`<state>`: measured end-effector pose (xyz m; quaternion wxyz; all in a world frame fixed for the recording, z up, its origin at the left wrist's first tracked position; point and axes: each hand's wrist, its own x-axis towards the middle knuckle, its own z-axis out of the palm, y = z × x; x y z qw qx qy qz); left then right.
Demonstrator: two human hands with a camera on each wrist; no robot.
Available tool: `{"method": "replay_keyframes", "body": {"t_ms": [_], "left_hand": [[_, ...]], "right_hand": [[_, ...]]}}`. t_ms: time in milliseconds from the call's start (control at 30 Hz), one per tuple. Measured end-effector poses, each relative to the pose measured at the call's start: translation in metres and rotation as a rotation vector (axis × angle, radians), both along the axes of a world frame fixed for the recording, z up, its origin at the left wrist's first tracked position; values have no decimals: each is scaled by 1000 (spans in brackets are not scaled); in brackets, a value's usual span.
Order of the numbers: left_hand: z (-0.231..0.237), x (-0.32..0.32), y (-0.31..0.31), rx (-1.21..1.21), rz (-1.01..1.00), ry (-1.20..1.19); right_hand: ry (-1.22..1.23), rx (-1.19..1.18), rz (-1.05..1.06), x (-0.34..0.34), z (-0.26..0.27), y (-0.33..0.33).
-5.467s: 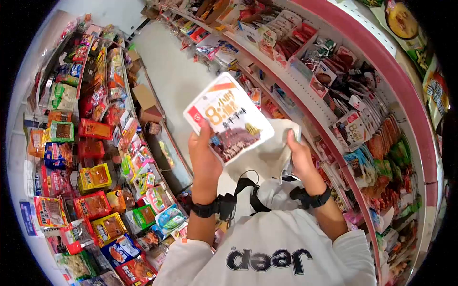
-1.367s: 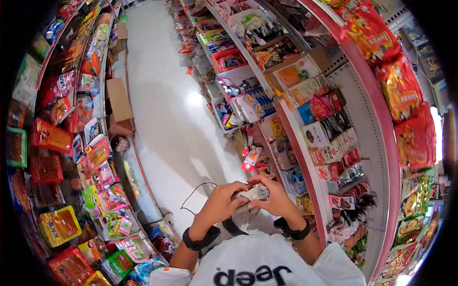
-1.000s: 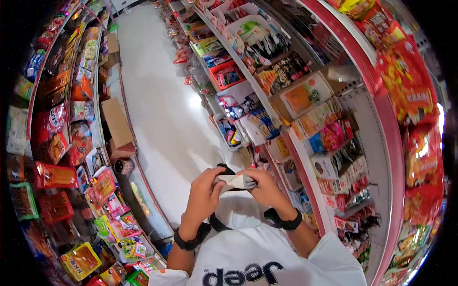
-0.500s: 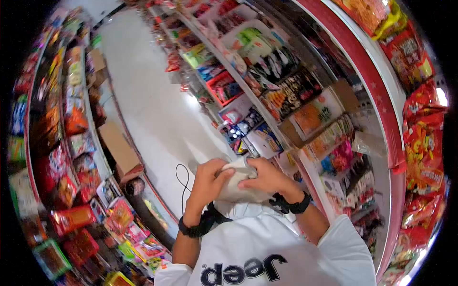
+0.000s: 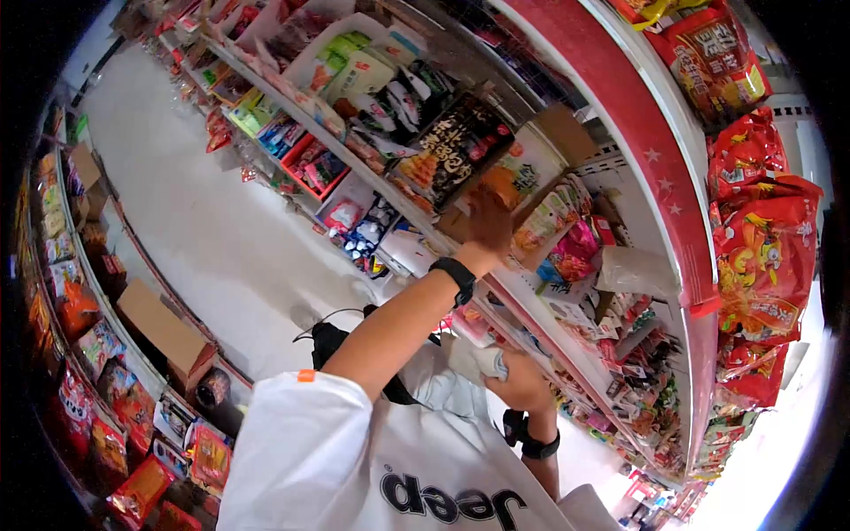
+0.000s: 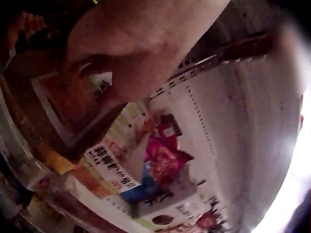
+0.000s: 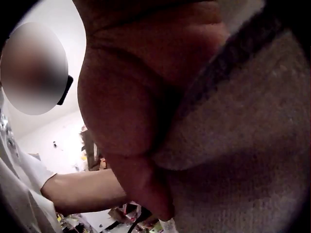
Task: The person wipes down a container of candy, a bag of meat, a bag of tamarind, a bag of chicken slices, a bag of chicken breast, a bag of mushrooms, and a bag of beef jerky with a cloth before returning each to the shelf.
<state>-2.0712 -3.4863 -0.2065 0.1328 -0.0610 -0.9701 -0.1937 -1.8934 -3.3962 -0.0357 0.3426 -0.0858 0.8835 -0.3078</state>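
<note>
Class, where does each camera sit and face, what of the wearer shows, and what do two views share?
Head: on the head, facing forward and down at shelves; the white shirt and both arms show.
Left wrist: on that wrist, facing the left hand, seen against an orange packet.
Right wrist: on that wrist, facing the right hand, which grips pale cloth; a forearm also shows.
Shared: the left hand and a pink packet, in head and left wrist.

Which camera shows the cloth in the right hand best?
The right wrist view: the cloth looks close and large there, though dark. The head view shows it brighter but small; the left wrist view doesn't show it.
</note>
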Motion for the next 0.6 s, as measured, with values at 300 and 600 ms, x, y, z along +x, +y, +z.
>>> {"method": "replay_keyframes", "body": {"t_ms": [300,600], "left_hand": [[-26,-18,18,-50,224,-19],[-6,-19,6,34,210,-47]], "right_hand": [[129,-96,-37,21,-13,29],[140,-73,44,17,-17,35]]}}
